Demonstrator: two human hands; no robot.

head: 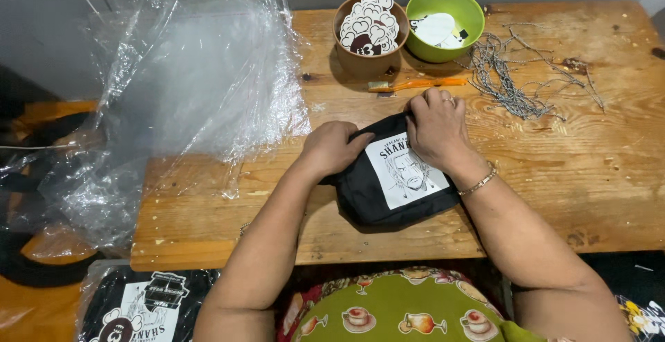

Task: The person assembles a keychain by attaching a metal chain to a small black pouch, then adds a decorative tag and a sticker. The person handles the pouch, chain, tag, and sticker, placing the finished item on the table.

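While both hands work at its far edge, a small black pouch with a white printed panel lies near the middle of the wooden table, close to the near edge. The left hand is curled over the pouch's left far corner, fingers closed onto the fabric, and the right hand presses down on the far right part of it, fingers bent and gripping the top edge; a bracelet sits on that wrist. Just beyond the right hand lies an orange toothbrush. Farther off stand a brown bowl filled with white and brown cut-out stickers and, touching it on the right, a green bowl holding white paper pieces. A tangle of metal ball chains is spread to the right of the bowls. A heap of clear plastic bags covers the table's left end and spills over it. Below the near left edge, a bagged black pouch lies.
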